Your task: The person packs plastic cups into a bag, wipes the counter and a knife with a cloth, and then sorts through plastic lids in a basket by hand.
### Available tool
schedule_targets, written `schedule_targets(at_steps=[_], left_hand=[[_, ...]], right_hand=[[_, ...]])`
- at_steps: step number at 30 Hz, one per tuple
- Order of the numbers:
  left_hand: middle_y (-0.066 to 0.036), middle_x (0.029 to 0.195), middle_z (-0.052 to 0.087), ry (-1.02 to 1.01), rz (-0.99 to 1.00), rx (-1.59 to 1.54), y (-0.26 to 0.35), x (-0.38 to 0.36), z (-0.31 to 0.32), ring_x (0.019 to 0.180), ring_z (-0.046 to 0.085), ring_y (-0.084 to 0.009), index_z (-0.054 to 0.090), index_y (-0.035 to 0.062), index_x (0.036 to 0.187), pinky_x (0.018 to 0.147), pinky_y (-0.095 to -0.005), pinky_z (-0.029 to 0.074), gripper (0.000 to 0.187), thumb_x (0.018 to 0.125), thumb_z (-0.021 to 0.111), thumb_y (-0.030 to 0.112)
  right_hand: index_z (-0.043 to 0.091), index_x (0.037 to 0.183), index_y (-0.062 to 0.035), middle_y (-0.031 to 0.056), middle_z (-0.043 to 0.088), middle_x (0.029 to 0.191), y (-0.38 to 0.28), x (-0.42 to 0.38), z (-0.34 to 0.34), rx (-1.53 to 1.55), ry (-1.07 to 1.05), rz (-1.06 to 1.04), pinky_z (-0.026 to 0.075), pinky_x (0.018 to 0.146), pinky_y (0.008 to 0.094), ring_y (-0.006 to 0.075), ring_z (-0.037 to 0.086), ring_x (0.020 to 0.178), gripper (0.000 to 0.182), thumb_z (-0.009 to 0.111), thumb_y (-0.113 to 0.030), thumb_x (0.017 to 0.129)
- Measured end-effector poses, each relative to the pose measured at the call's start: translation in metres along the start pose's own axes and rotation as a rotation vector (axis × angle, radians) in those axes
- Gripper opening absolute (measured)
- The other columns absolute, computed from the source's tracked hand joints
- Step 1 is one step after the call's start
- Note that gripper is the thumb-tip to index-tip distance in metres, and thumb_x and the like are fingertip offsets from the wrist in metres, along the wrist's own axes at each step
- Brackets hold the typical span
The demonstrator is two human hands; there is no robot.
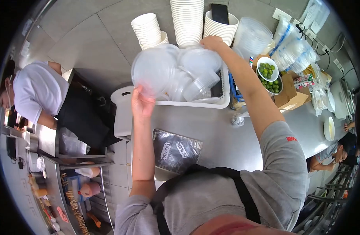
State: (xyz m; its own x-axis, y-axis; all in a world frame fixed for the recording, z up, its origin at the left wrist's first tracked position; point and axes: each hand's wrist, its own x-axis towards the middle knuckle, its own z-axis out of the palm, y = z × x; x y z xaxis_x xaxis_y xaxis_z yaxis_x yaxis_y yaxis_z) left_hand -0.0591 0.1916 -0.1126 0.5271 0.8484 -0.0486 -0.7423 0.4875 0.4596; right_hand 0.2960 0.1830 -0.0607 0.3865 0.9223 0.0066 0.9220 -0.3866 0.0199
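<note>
My left hand (142, 102) pinches the lower edge of a round translucent lid (152, 70) at the left side of a white basket (217, 105). More clear lids and containers (199, 60) lie piled in the basket. Beyond its back edge, my right hand (213, 42) is closed near the base of the stacked white cups (187, 23); what its fingers touch is too small to make out. A dark phone (219, 13) rests in the cup stack just behind that hand.
Beside the basket are clear tubs (252, 37), a bowl of green limes (267, 69) and a cardboard box (291, 92). A labelled plastic-covered pad (176, 150) lies on the metal table (223, 145). One person (42, 90) stands left; others are at far right.
</note>
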Motion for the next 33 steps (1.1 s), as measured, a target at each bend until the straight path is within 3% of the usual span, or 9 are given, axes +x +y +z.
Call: schedule_targets(at_steps=[2,6,12,14,16,22,23,26,33], left_hand=[[-0.005,0.102,0.06,0.029,-0.08,-0.039,-0.001,0.003,-0.006,0.097,0.057,-0.02,0.055,0.0055,0.1,0.086,-0.0384,0.046,0.026,0.075,0.06,0.005],[-0.005,0.1,0.061,0.054,-0.085,-0.013,0.003,0.004,-0.011,0.095,0.057,-0.0208,0.057,0.0064,0.096,0.084,-0.0396,0.046,0.022,0.075,0.062,0.006],[-0.005,0.093,0.06,0.098,-0.046,0.093,-0.01,-0.001,0.016,0.088,0.058,-0.0178,0.055,0.0061,0.098,0.081,-0.0348,0.048,0.02,0.08,0.062,0.008],[-0.007,0.093,0.06,0.061,-0.029,0.121,-0.02,0.001,0.022,0.083,0.059,-0.0169,0.054,0.0059,0.098,0.073,-0.0334,0.049,0.019,0.081,0.061,0.009],[-0.008,0.093,0.06,0.036,-0.076,0.146,-0.03,0.001,0.025,0.081,0.059,-0.0179,0.053,0.0055,0.098,0.069,-0.0332,0.049,0.019,0.081,0.06,0.01],[-0.015,0.093,0.059,-0.01,-0.158,0.314,-0.061,-0.021,0.056,0.08,0.06,-0.0259,0.05,0.0045,0.1,0.058,-0.0321,0.048,0.023,0.083,0.059,0.016],[-0.016,0.093,0.059,-0.035,-0.208,0.339,-0.066,-0.023,0.058,0.081,0.06,-0.0273,0.049,0.0039,0.102,0.059,-0.033,0.048,0.024,0.084,0.058,0.017],[-0.016,0.095,0.059,-0.041,-0.318,0.345,-0.081,-0.034,0.068,0.084,0.06,-0.0296,0.047,0.0028,0.105,0.061,-0.0353,0.048,0.028,0.087,0.054,0.023],[-0.014,0.111,0.052,-0.019,-0.398,0.21,-0.096,-0.048,0.064,0.098,0.055,-0.0278,0.043,0.0021,0.115,0.07,-0.0409,0.048,0.044,0.089,0.05,0.036]], right_hand=[[0.062,0.1,-0.0181,0.0081,0.063,0.098,0.006,0.013,0.007,-0.133,-0.041,-0.039,0.048,0.077,0.0379,0.0262,0.059,0.095,0.025,0.055,-0.023,0.076],[0.061,0.097,-0.0168,0.0091,0.063,0.097,0.0,0.008,-0.007,-0.234,0.009,-0.078,0.048,0.076,0.0383,0.0269,0.06,0.094,0.022,0.053,-0.023,0.077],[0.058,0.093,-0.0111,0.0094,0.062,0.094,-0.005,-0.043,-0.105,-0.155,0.301,-0.072,0.049,0.072,0.0389,0.0294,0.059,0.089,0.019,0.057,-0.016,0.074],[0.061,0.098,-0.0034,0.0168,0.062,0.095,-0.01,-0.083,-0.14,-0.09,0.323,-0.007,0.044,0.08,0.0425,0.0355,0.057,0.09,0.026,0.053,-0.015,0.076],[0.062,0.094,-0.0043,0.015,0.062,0.095,0.041,-0.076,-0.115,-0.021,0.717,-0.33,0.043,0.082,0.0425,0.0341,0.056,0.093,0.023,0.054,-0.017,0.077],[0.063,0.096,-0.0048,0.0155,0.063,0.092,0.015,-0.206,-0.129,-0.274,0.537,-0.378,0.044,0.08,0.0447,0.0353,0.057,0.09,0.026,0.055,-0.017,0.075],[0.053,0.086,-0.0096,0.0084,0.057,0.089,0.014,-0.217,-0.107,-0.134,0.843,-0.468,0.047,0.067,0.0391,0.0282,0.057,0.084,0.016,0.06,-0.012,0.072],[0.047,0.08,-0.0128,0.0048,0.043,0.076,0.001,-0.249,-0.075,-0.258,0.781,-0.68,0.044,0.058,0.0343,0.0222,0.05,0.072,0.022,0.06,-0.012,0.062],[0.046,0.079,-0.0162,0.0015,0.041,0.078,-0.01,-0.301,-0.051,-0.324,0.629,-0.681,0.043,0.056,0.0284,0.0164,0.048,0.074,0.018,0.056,-0.014,0.064]])
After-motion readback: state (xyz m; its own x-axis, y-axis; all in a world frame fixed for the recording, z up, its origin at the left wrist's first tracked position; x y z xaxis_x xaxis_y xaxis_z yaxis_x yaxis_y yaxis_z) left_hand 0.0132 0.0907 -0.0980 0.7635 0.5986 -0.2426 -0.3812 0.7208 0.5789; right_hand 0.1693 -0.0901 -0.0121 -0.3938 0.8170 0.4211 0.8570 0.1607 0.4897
